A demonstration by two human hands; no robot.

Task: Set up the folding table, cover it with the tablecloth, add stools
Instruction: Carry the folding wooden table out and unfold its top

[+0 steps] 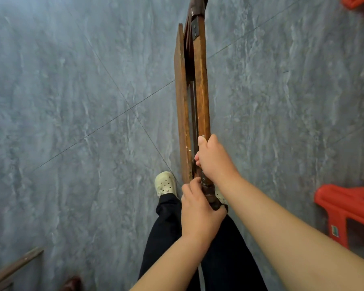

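A folded brown wooden table frame [201, 85] stands edge-on over the grey tiled floor, running from the top of the view down to my hands. My right hand [213, 158] grips its right-hand wooden bar, thumb laid along the wood. Just below, my left hand [198, 213] holds the dark near end of the frame. A thinner wooden slat [181, 97] runs parallel on the left, with a narrow gap and a dark metal rod between it and the bar. No tablecloth is in view.
A red plastic stool [345, 208] stands at the right edge, and part of another red stool [359, 2] shows at the top right corner. Wooden pieces [15, 267] lie at the bottom left. My legs and a pale shoe [165, 183] are directly below the frame.
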